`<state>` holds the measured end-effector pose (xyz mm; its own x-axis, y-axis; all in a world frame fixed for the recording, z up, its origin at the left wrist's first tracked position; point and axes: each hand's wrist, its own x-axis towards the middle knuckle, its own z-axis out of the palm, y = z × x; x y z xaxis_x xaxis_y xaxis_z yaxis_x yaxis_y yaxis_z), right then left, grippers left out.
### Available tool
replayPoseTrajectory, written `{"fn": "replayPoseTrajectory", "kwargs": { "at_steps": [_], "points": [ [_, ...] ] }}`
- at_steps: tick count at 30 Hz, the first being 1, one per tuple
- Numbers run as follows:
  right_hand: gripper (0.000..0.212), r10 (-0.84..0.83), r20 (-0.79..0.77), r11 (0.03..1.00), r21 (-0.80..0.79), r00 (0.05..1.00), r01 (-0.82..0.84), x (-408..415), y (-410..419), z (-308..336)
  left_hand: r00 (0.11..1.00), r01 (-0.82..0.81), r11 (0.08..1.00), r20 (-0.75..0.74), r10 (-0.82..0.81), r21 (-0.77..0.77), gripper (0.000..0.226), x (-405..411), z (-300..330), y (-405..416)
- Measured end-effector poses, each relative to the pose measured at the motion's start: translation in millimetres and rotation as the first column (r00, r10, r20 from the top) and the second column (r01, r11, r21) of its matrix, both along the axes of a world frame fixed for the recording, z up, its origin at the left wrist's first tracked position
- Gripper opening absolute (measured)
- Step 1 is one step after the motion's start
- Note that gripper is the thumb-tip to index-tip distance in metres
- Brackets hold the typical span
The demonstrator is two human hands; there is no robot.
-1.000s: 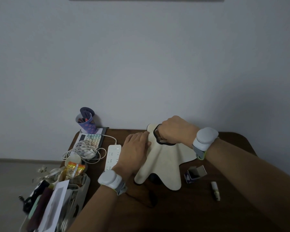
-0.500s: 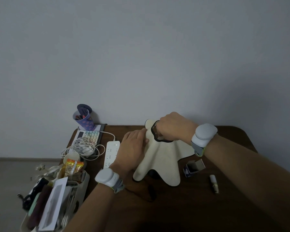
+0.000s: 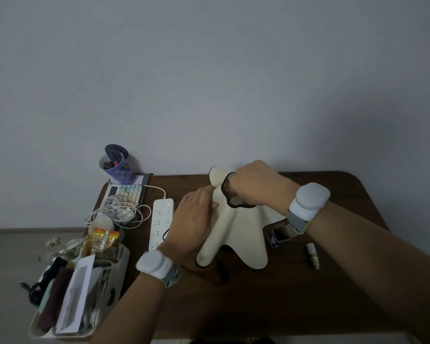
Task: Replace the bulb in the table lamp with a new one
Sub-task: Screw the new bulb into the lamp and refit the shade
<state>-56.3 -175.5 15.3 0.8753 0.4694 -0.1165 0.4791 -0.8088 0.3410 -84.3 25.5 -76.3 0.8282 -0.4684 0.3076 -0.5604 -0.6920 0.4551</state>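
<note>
The table lamp's cream lampshade [image 3: 236, 234], wavy with a black trim, stands on the brown table [image 3: 283, 294]. My right hand [image 3: 256, 184] is at its top opening, with the fingers reaching inside; what they hold is hidden. My left hand [image 3: 194, 217] lies against the shade's left side, fingers together, steadying it. A small bulb [image 3: 312, 255] lies on the table right of the shade. A small open box [image 3: 278, 238] sits between the shade and that bulb. The lamp's base and socket are hidden under the shade.
A white power strip [image 3: 160, 222] lies left of the lamp, beside coiled white cables [image 3: 117, 212] and a pastel keyboard [image 3: 129, 192]. A purple pen cup [image 3: 117, 167] stands at the back left. A cluttered white organiser [image 3: 85, 289] fills the front left corner. A wall rises behind the table.
Both hands keep their places on the shade. The view has shifted slightly, so everything sits a little higher in the frame.
</note>
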Motion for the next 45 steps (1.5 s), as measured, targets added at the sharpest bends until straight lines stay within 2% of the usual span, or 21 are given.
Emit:
{"fn": "replayPoseTrajectory", "kwargs": {
  "at_steps": [7,12,16,20,24,27,34,37,41,45],
  "points": [
    [0.048,0.003,0.014,0.998,-0.058,1.000,-0.002,2,-5,-5,1.000,0.005,1.000,0.004,-0.005,-0.011,0.034,-3,1,-2],
    [0.043,0.003,-0.006,1.000,-0.005,1.000,-0.003,-2,-3,0,1.000,0.002,1.000,0.002,-0.002,-0.016,0.034,-4,3,-3],
    [0.040,-0.036,-0.092,0.996,0.079,0.995,0.043,-4,0,6,1.000,-0.001,1.000,-0.022,0.000,-0.020,0.034,-3,5,-4],
    [0.040,-0.059,-0.135,0.995,0.073,0.989,0.069,-3,1,9,0.998,0.008,1.000,-0.058,-0.009,-0.030,0.035,-4,6,-4],
    [0.011,-0.013,-0.120,1.000,0.012,0.993,0.014,2,-2,10,0.997,-0.006,1.000,-0.082,0.004,-0.025,0.038,-6,5,-4],
    [0.026,0.002,-0.082,0.999,-0.035,0.997,-0.005,3,-2,9,0.996,-0.008,1.000,-0.084,0.007,-0.020,0.039,-5,5,-4],
    [0.012,-0.027,-0.067,0.997,-0.074,0.997,0.022,10,-1,4,0.995,-0.023,0.999,-0.101,0.020,-0.029,0.038,-3,6,-5],
    [0.015,-0.019,-0.070,0.995,-0.098,0.997,0.012,12,0,5,0.995,-0.021,0.999,-0.103,0.017,-0.036,0.038,-3,6,-5],
    [0.029,-0.001,-0.092,0.994,-0.106,0.996,-0.009,16,1,7,0.993,-0.030,0.999,-0.112,0.025,-0.044,0.038,-2,7,-5],
    [0.026,0.006,-0.094,0.994,-0.105,0.996,-0.016,19,2,6,0.991,-0.034,0.998,-0.129,0.028,-0.051,0.039,-1,9,-4]
  ]
}}
